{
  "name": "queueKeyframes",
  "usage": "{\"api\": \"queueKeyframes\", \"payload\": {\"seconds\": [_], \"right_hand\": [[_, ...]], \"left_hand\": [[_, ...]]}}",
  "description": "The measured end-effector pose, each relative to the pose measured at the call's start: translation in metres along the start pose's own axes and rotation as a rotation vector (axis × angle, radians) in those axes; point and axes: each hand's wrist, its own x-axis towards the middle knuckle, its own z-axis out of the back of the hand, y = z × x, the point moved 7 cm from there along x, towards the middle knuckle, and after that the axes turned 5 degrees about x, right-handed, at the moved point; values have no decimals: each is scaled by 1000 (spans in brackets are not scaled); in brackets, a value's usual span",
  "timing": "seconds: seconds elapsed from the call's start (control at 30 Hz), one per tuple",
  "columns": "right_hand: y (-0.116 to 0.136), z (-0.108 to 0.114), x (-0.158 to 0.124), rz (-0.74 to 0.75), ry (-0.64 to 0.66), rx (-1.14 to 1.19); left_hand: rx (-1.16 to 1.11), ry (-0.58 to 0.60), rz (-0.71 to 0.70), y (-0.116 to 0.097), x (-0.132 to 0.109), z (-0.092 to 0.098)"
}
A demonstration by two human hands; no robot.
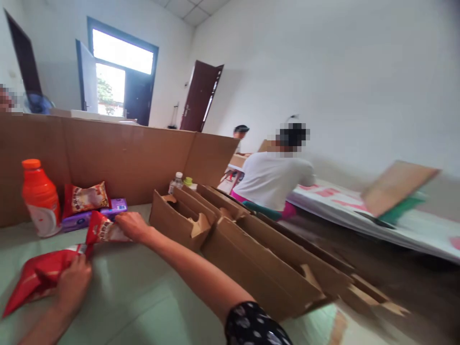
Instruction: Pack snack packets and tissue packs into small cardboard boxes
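My left hand is closed on the upper edge of a shiny red snack bag, which lies tilted on the pale green tabletop. With bent fingers, my right hand grips the right side of a smaller red-and-white snack packet. That packet's left corner meets the top of the red bag. Just behind stand an orange bottle with a white label, another red-and-brown snack packet and a purple pack that looks like tissues.
Open cardboard boxes stand in a row to the right. A tall cardboard panel walls off the back. Behind the boxes are a clear bottle and a green-capped item. A person in a white shirt sits beyond, near another table.
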Motion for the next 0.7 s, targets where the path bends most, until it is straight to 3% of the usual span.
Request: {"api": "queueKeyframes", "payload": {"seconds": [0.13, 0.23, 0.3, 0.4, 0.5, 0.6, 0.7], "right_hand": [[15, 24, 10, 25, -70, 21], [5, 53, -14, 4, -127, 31], [-26, 77, -43, -73, -165, 33], [-103, 114, -94, -309, -224, 16], [-185, 136, -138, -564, -217, 7], [-241, 127, -163, -719, -113, 47], [-263, 99, -170, -756, -1, 111]], "left_hand": [[28, -67, 24, 31, 32, -2], [18, -144, -14, 29, 29, -3], [-11, -274, -40, 18, 16, 0], [-83, -459, -122, -8, -3, 5], [-188, -458, -191, -41, -3, 2], [-348, -337, -164, -74, 12, -5], [-458, -222, -67, -97, 22, -12]]}}
